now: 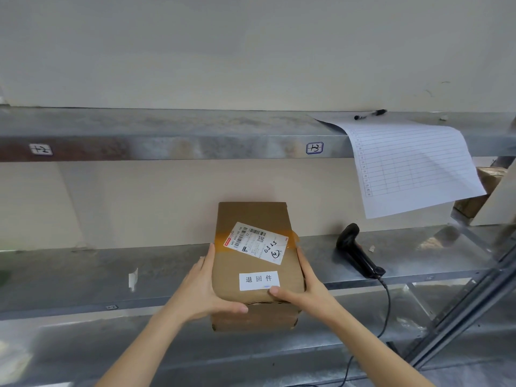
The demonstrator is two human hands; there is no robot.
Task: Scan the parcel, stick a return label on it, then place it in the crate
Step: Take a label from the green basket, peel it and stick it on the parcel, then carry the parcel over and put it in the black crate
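Note:
A brown cardboard parcel (251,216) sits at the front edge of the metal shelf (83,272), jutting over it toward me. On its top are a shipping label (255,243) with barcodes and handwriting, and a white return label (259,280) with printed characters near the front edge. My left hand (203,291) grips the parcel's left side, thumb along the front face. My right hand (304,289) grips its right side, thumb touching the return label's lower edge. A black barcode scanner (354,250) lies on the shelf to the right. No crate is in view.
The scanner's cable (386,308) hangs off the shelf front at the right. A ruled paper sheet (410,166) droops from the upper shelf (167,135), with a black pen (370,114) on it. More cardboard boxes (485,188) stand far right. A white scrap (133,279) sticks up left.

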